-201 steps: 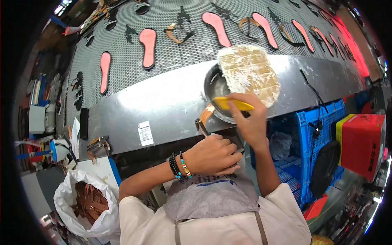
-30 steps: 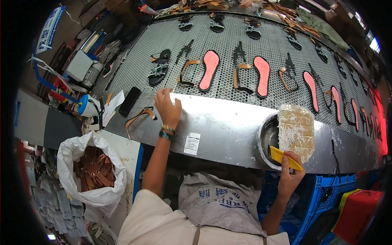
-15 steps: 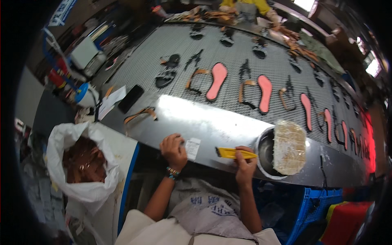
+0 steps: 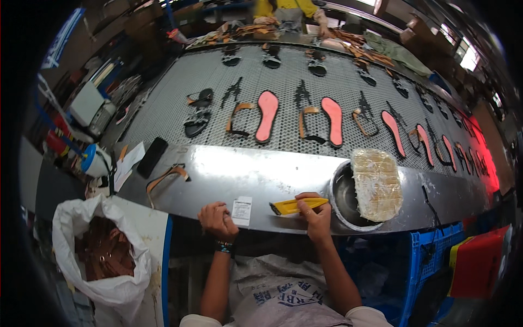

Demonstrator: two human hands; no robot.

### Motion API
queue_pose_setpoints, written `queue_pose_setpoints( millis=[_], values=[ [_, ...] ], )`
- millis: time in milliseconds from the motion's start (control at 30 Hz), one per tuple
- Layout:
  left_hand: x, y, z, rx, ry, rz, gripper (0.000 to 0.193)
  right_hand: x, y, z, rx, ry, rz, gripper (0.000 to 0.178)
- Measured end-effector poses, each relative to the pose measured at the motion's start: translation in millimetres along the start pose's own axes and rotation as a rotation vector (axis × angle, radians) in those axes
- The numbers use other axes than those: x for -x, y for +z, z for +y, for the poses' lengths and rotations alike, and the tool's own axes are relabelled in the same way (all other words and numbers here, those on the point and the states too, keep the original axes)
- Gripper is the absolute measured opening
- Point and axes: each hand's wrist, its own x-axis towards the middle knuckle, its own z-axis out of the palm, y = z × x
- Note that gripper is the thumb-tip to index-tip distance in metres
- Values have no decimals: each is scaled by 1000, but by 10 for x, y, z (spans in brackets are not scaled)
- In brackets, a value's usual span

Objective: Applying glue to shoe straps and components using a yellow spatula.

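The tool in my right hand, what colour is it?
The tool is yellow with a dark tip, best seen in the head view.

Open middle ledge (image 4: 267,170), pot (image 4: 343,191) (half-covered) rightward

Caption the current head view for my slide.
Right hand holds a yellow-handled brush near a bowl, left hand beside a label.

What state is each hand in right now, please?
Left hand: curled beside the white label; whether it holds anything cannot be told.
Right hand: closed on the yellow tool.
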Motion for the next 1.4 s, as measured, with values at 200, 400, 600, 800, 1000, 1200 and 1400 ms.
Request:
queue_pose_setpoints(
  millis=[200,400,600,800,1000,1200,1400],
  values=[
    [-11,-48,-56,25,-9,17,6,13,23,68,-50,3,-41,18],
    [-43,-46,26,23,-20,-20,2,50,-4,22,-66,1,-10,18],
    [-27,-105,36,-19,-46,-65,1,6,-25,58,-63,3,-53,19],
    [3,-54,80,-12,-28,-59,1,-3,-94,90,-117,53,-67,18],
    [42,-25,24,-10,-17,13,4,-1,-86,199,-148,21,-92,19],
    [14,-4,29,-22,-18,6,4,-45,-94,251,-134,39,-99,18],
    [45,18,-4,-34,-20,-22,3,-63,-118,276,-166,54,-110,18]
  ],
)
